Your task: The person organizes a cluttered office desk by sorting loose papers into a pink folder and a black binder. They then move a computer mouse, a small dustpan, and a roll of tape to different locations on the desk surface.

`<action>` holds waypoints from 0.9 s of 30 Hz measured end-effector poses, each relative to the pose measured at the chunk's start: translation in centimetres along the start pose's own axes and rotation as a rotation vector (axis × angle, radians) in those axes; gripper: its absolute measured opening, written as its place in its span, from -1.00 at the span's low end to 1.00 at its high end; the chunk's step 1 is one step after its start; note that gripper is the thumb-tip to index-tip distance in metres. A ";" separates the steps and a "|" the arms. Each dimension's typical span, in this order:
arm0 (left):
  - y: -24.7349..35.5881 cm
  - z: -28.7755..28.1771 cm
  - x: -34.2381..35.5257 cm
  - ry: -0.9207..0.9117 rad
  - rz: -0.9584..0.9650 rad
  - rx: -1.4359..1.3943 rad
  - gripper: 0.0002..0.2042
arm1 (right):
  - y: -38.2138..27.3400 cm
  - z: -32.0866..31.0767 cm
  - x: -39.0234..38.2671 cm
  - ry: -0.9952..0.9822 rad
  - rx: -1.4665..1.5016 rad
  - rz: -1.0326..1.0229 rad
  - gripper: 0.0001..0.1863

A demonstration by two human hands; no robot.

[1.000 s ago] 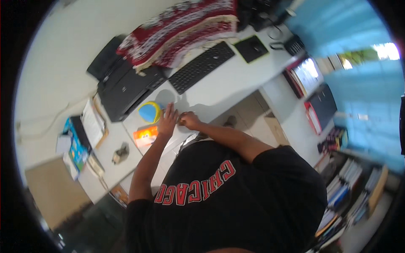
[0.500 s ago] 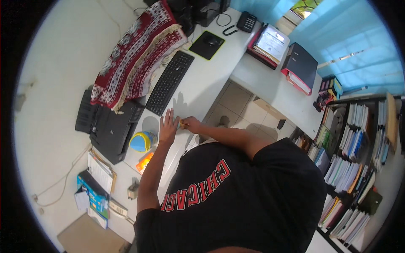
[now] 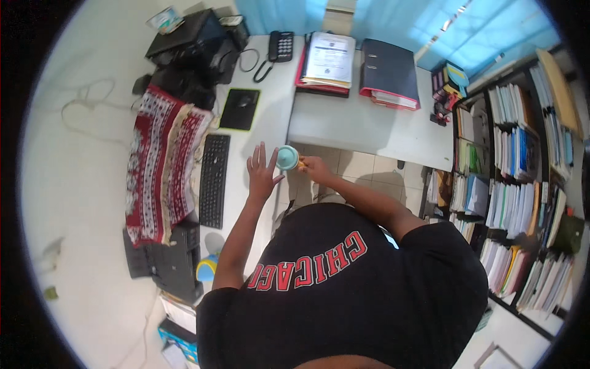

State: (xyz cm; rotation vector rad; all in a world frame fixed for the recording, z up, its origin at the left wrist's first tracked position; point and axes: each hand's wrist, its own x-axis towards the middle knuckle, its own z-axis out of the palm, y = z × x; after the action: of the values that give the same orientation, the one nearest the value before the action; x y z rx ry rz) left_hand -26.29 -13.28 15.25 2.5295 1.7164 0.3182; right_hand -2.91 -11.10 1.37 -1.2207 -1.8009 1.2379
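Note:
Above the desk's near edge is a mint-green lidded cup [image 3: 287, 158], seen from above. My right hand [image 3: 316, 170] is closed on its yellow-orange handle at the right side. My left hand [image 3: 261, 174] is open, its fingers spread, just left of the cup. Whether its thumb or fingers touch the cup I cannot tell. The cup's lower part is hidden beneath the lid.
A black keyboard [image 3: 214, 181] and a mouse pad [image 3: 239, 109] lie on the white desk. A blue and yellow container [image 3: 207, 269] stands by my left forearm. Binders [image 3: 388, 71] and a telephone [image 3: 281, 47] sit farther back; crowded shelves [image 3: 513, 200] line the right.
The view has turned, bringing the far side table and shelves round to the left. The mint-green cup now shows between my hands; earlier only a small yellowish part showed at my right hand.

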 end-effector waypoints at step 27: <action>9.1 14.4 27.2 -0.159 0.563 -0.059 -0.12 | 7.9 -17.5 3.4 0.633 0.274 0.511 -0.54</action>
State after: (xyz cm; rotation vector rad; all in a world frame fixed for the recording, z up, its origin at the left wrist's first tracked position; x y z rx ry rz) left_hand -5.32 9.31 6.33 2.8531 0.9027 0.1808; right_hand 13.60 -0.79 0.31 -1.7201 -0.8637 1.1259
